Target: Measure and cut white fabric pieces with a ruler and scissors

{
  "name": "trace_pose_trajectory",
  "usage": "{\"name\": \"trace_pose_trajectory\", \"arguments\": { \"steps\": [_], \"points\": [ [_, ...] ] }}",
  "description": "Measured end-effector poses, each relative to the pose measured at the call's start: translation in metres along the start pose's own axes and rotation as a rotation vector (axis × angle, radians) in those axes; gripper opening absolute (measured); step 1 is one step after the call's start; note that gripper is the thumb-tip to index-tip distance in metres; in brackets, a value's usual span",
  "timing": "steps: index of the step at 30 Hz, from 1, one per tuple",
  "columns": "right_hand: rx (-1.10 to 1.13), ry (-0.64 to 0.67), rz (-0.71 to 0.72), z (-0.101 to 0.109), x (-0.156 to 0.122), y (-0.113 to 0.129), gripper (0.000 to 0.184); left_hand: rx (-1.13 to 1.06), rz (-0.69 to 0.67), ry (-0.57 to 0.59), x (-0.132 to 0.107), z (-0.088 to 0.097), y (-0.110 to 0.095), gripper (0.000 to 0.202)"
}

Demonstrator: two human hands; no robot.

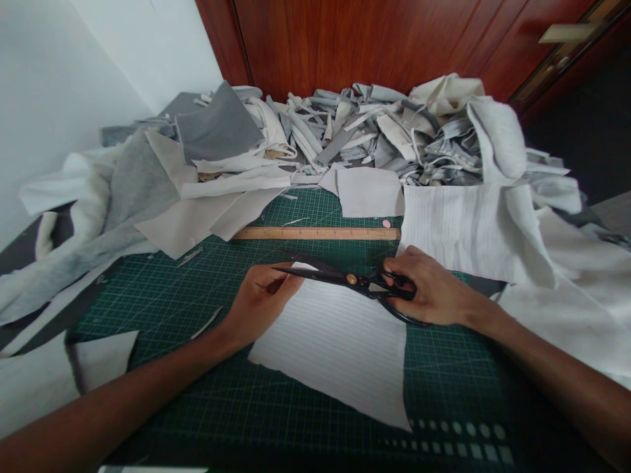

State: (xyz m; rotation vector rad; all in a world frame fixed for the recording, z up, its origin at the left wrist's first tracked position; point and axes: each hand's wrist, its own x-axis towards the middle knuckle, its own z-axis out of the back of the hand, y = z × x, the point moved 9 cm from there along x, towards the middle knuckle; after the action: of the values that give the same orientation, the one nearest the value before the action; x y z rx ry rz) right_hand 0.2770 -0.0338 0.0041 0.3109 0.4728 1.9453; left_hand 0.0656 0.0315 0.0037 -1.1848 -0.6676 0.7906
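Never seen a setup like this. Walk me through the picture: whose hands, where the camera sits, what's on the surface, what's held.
There is no machine here: a person works with bare hands, and the one camera sits on their head, looking forward and down. The left hand pinches the top edge of a white ribbed cloth lying on a green cutting mat. The right hand grips black scissors, blades slightly parted at that edge. Behind lie a wooden ruler and a heap of grey and cream fabric scraps.
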Motion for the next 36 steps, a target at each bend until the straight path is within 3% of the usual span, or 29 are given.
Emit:
{"name": "trace_pose_trajectory", "arguments": {
  "steps": [10, 24, 31, 36],
  "points": [
    [0.0, -0.03, 0.045, 0.001, 0.0, 0.001, 0.018, 0.04, 0.045, -0.015, 0.0, 0.002, 0.004, 0.04],
    [-0.007, -0.051, 0.055, 0.003, -0.001, 0.001, 0.023, 0.109, -0.033, -0.041, 0.0, 0.005, -0.002, 0.04],
    [0.018, -0.106, 0.041, 0.006, -0.002, -0.001, 0.035, 0.041, -0.026, -0.006, 0.0, 0.002, -0.002, 0.036],
    [0.165, -0.2, -0.01, 0.007, -0.004, -0.015, 0.036, 0.044, 0.021, 0.006, 0.001, 0.002, 0.0, 0.034]
  ]
}}
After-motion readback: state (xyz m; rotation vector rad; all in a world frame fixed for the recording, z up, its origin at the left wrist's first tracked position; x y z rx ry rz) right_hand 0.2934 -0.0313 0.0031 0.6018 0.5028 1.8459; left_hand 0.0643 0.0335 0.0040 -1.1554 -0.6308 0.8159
